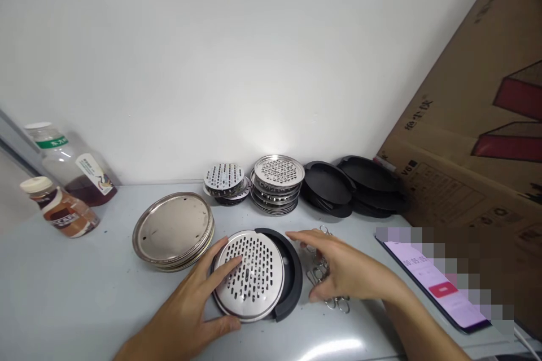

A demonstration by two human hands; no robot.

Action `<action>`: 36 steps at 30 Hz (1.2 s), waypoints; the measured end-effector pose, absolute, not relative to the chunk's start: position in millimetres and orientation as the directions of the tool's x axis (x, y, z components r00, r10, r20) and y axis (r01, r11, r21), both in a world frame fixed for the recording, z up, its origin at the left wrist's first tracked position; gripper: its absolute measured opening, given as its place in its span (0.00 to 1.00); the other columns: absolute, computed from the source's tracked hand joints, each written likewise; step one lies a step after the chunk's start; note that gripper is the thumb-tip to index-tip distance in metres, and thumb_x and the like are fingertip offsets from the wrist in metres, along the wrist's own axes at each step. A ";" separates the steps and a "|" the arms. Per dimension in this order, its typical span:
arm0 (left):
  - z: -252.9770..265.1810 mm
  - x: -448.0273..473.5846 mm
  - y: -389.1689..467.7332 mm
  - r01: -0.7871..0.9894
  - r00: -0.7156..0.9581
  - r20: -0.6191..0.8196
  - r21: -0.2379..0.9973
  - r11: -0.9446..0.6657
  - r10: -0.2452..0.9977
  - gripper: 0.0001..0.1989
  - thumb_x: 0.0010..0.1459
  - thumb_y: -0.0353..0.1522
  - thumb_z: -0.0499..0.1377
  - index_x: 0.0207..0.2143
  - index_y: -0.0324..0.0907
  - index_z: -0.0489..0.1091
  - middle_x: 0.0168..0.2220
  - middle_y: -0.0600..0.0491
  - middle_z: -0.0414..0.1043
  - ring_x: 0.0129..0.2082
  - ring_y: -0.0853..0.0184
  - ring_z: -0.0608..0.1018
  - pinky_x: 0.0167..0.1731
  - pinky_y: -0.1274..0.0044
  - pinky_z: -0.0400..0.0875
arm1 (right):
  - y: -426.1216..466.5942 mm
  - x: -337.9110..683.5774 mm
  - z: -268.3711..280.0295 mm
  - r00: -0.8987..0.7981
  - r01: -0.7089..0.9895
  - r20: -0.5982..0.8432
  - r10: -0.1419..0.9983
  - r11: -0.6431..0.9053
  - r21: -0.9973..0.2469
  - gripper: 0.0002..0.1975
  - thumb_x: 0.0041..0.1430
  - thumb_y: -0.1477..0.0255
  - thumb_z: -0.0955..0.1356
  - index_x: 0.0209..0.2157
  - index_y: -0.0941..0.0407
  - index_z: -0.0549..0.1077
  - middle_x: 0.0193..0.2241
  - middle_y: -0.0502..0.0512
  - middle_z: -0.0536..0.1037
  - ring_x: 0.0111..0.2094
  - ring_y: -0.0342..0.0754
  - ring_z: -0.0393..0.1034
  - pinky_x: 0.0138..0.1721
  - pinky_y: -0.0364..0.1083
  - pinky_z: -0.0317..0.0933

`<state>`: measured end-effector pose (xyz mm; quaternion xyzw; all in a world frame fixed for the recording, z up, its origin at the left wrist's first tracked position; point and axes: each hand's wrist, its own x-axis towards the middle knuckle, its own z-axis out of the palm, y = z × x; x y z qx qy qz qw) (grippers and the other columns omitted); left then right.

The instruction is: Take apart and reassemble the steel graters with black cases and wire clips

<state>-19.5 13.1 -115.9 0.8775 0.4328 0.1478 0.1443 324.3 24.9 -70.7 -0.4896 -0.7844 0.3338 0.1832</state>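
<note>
A round perforated metal disc (249, 276) lies partly over a black round plastic tray (293, 276), leaving the tray's right side showing as a crescent. My left hand (199, 293) grips the disc at its left side, with the thumb at the lower rim and a finger on the slotted face. To the right, my right hand (339, 265) is open, thumb and fingers apart, with nothing visible between them. Several bent wire clips (336, 303) lie under and beside it, partly hidden by that hand.
Plain metal discs (173, 228) are stacked at left. Behind stand a small slotted pile (224, 177), a taller perforated stack (277, 172) and black trays (328, 186). Two bottles (63, 208) stand far left. A phone (432, 282) and a cardboard box (474, 163) are at right.
</note>
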 end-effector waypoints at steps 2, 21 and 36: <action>-116.6 -20.9 14.2 0.724 0.564 0.126 0.399 -0.562 0.816 0.38 0.59 0.44 0.61 0.67 0.55 0.49 0.71 0.49 0.39 0.66 0.49 0.56 0.60 0.59 0.62 | 25.4 316.0 -75.3 -0.509 0.604 0.011 0.860 0.367 -0.708 0.51 0.38 0.65 0.78 0.65 0.49 0.59 0.62 0.58 0.63 0.61 0.62 0.57 0.61 0.56 0.54; -78.4 0.1 54.4 0.596 0.720 -0.031 0.539 -0.595 0.693 0.59 0.40 0.42 0.72 0.69 0.56 0.41 0.70 0.49 0.44 0.66 0.49 0.57 0.62 0.57 0.59 | 57.8 304.4 -79.0 -0.655 0.584 -0.054 0.753 0.460 -0.669 0.63 0.30 0.60 0.80 0.67 0.54 0.52 0.63 0.64 0.62 0.61 0.65 0.58 0.61 0.58 0.53; -99.1 -0.7 54.0 0.597 0.632 0.018 0.626 -0.502 0.775 0.63 0.35 0.39 0.75 0.68 0.53 0.42 0.69 0.48 0.47 0.67 0.49 0.54 0.64 0.57 0.53 | 51.2 305.0 -99.1 -0.584 0.592 -0.038 0.811 0.393 -0.703 0.63 0.31 0.54 0.80 0.67 0.53 0.53 0.66 0.64 0.55 0.66 0.70 0.45 0.64 0.68 0.37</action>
